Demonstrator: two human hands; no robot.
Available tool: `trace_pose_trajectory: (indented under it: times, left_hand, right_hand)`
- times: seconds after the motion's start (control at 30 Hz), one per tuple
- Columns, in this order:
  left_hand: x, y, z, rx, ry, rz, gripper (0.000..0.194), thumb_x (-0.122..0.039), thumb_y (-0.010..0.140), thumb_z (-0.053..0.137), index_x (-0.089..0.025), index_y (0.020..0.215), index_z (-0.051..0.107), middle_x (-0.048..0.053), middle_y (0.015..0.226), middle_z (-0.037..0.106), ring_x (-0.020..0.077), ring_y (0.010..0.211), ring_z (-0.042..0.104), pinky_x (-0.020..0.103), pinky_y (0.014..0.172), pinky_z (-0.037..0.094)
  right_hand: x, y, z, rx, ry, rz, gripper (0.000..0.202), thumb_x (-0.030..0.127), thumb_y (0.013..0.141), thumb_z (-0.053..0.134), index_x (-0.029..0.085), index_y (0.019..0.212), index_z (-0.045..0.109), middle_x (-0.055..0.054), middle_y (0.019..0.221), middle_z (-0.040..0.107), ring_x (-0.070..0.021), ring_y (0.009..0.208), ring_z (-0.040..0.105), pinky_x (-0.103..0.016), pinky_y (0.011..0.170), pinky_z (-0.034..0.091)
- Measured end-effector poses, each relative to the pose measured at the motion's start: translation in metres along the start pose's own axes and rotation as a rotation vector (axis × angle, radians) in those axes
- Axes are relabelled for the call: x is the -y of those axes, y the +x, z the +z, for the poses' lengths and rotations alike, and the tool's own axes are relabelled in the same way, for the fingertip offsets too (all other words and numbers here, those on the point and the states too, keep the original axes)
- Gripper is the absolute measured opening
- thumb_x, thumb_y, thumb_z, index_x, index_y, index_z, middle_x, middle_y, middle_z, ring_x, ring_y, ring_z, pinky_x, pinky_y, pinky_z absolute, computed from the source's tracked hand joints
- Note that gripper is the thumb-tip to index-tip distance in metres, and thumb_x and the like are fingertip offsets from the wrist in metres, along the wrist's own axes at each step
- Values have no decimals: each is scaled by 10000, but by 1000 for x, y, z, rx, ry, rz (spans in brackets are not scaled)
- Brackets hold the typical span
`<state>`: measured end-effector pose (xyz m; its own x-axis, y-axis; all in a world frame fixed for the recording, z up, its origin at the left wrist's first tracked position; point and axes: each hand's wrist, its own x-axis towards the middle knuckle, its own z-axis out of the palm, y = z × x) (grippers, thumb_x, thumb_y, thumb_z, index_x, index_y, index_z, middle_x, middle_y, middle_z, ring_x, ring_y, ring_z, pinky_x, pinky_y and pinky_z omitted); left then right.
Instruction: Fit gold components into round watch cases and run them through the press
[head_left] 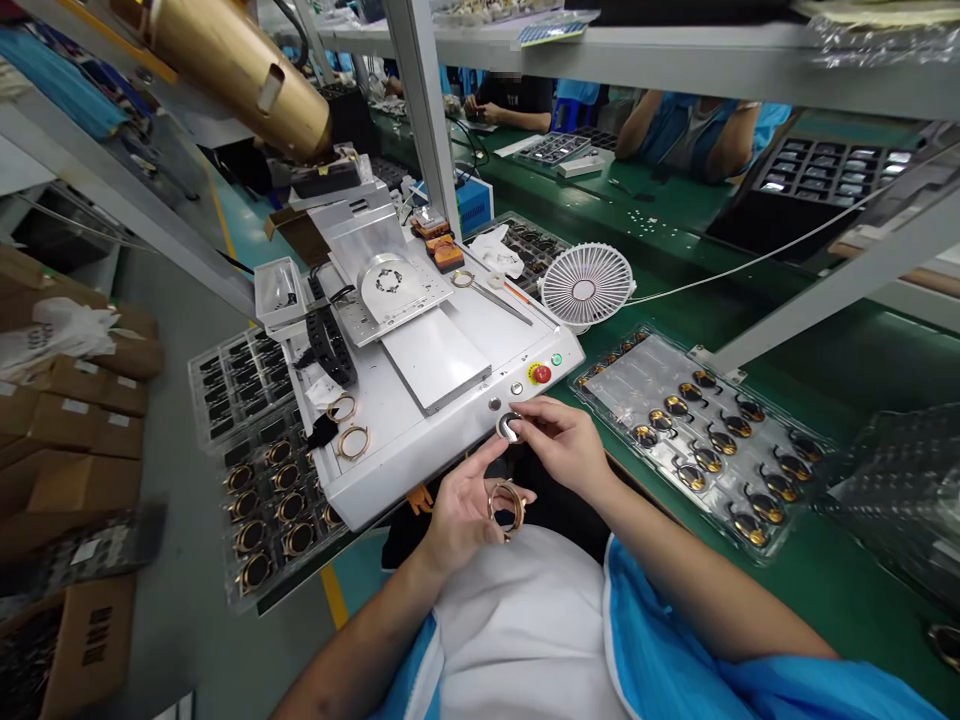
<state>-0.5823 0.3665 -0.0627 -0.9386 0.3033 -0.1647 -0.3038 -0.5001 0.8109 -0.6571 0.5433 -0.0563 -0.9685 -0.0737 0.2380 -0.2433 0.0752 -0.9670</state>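
My left hand (469,505) holds a gold-coloured metal ring frame (506,508) between thumb and fingers, low in front of my body. Its index finger reaches up to a small round dark disc (509,428) with a white mark. Fingertips of my right hand (566,445) pinch that disc, just before the front edge of the white machine (405,465). The two hands are close together, the right one slightly higher. On the machine's left corner lie two more gold rings (352,442). What exactly the disc is cannot be made out.
A red button (541,374) sits on the machine front. Trays of round parts stand right (675,400) and left (229,470). A small white fan (586,287), tweezers (502,303) and a metal fixture (390,285) are near. Slanted posts cross the view; people sit across the bench.
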Motion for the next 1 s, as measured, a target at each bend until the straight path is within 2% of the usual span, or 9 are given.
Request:
trace_pose_trajectory:
  times: [0.1,0.17,0.23,0.33,0.47,0.6,0.73,0.83,1.0]
  left_hand:
    - [6,-2,-1,10,39,58,1013,-543,481,1008,-281,1398,667,183,1521,563,284,958,766,331,773,620]
    - [8,-4,-2,5,77,99,971,-528,485,1010,-306,1374,688,166,1675,365,284,965,760,344,764,629]
    - [10,-5,-2,21,93,110,958,-508,491,1013,-322,1373,688,158,1709,295,283,977,755,343,752,632]
    - [9,-4,-2,67,56,99,986,-455,500,1023,-352,1407,651,162,1638,425,266,983,760,312,759,625]
    - [-1,1,-9,72,-56,63,1012,-453,490,1029,-338,1414,633,157,1552,521,236,923,774,272,726,606]
    - [-10,1,-22,104,-96,-64,968,-490,475,1026,-233,1347,692,167,1423,616,217,874,770,246,711,584]
    - [-10,-4,-33,99,-75,-90,1004,-456,461,1037,-199,1362,676,146,1178,745,237,869,766,237,674,556]
    - [-7,-5,-37,8,-49,-25,985,-466,494,1028,-175,1365,672,135,1037,780,247,882,762,256,701,556]
    - [-13,-8,-39,-69,9,65,943,-480,500,1023,-206,1342,698,149,1230,736,236,920,765,250,721,564]
  right_hand:
    - [2,2,2,-32,2,33,265,389,820,813,215,1020,829,-88,977,788,-224,837,734,-339,716,618]
    - [3,4,1,20,39,108,333,409,800,822,198,1056,825,-86,948,795,-229,812,742,-358,735,633]
    - [4,5,-1,84,53,161,335,413,805,811,184,1049,826,-80,911,796,-217,751,738,-350,695,635]
    - [6,6,-4,91,3,79,194,350,832,797,195,944,832,-74,900,790,-200,744,734,-314,662,619]
    - [8,5,-7,136,-101,-194,76,253,890,762,206,840,793,-71,887,766,-188,785,727,-287,659,596]
    - [12,6,-14,351,-195,-411,99,174,956,672,198,874,722,-79,896,721,-180,806,696,-287,691,571]
    - [17,11,-17,586,-240,-467,135,160,992,585,196,887,662,-99,988,678,-177,871,674,-289,760,563]
    - [17,29,-9,570,-246,-349,122,230,977,605,203,859,605,-106,1030,688,-207,943,683,-337,840,565]
    - [12,88,20,258,-138,272,193,271,974,605,234,835,476,29,611,646,-149,515,618,-257,547,518]
